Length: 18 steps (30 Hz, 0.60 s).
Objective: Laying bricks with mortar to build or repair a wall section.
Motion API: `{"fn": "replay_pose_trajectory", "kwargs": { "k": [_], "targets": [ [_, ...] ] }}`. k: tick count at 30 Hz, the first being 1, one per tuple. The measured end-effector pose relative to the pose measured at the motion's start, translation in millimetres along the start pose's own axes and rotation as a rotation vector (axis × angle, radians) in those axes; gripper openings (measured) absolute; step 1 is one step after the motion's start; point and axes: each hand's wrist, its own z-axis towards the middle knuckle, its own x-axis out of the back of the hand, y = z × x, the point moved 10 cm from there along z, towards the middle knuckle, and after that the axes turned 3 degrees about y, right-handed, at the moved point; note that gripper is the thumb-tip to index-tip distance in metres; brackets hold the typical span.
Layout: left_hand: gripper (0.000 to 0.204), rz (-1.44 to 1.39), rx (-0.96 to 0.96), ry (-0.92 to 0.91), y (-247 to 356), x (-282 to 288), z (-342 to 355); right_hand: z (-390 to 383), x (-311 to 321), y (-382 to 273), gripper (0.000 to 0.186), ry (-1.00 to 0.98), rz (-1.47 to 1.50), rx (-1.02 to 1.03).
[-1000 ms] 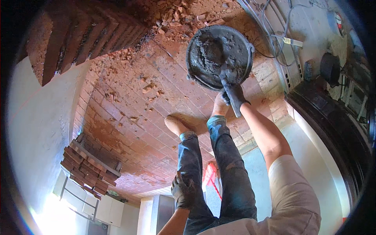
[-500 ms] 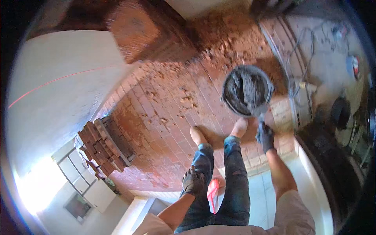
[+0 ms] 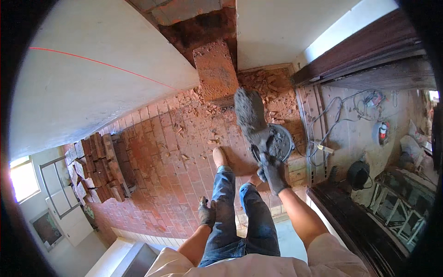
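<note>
My right hand (image 3: 274, 173), in a dark glove, is closed round the handle of a trowel (image 3: 262, 139). A large lump of wet grey mortar (image 3: 249, 110) covers most of the blade. The load is held over the left rim of a round black bucket (image 3: 291, 144) that has more mortar in it. Beyond the lump stands a red brick pillar (image 3: 214, 71) with a rough top, against the wall opening. My left hand (image 3: 207, 213), also gloved, hangs by my left thigh with its fingers loosely apart and nothing in it.
Brick rubble (image 3: 272, 90) lies round the pillar's foot on the red tiled floor (image 3: 161, 184). Stacked bricks (image 3: 94, 168) stand at left beside the white wall (image 3: 106, 87). Cables (image 3: 327, 127), a dark bucket (image 3: 359, 174) and a dark wooden frame (image 3: 355, 226) are on the right.
My right hand has lifted the trowel out of the bucket with mortar on it, toward the pillar. My view has swung, bringing the pillar nearer the middle. My left hand stays low by my leg.
</note>
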Motion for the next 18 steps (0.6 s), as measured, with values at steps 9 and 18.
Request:
{"fn": "replay_pose_trajectory", "kwargs": {
  "k": [9, 18],
  "targets": [
    [0.057, 0.004, 0.063, 0.042, -54, 62, 52, 50, -143, -211, 0.019, 0.304, -0.392, 0.911],
    [0.046, -0.172, 0.156, 0.028, -99, 102, 69, -3, -83, -246, 0.037, 0.086, -0.528, 0.767]
  ]
}}
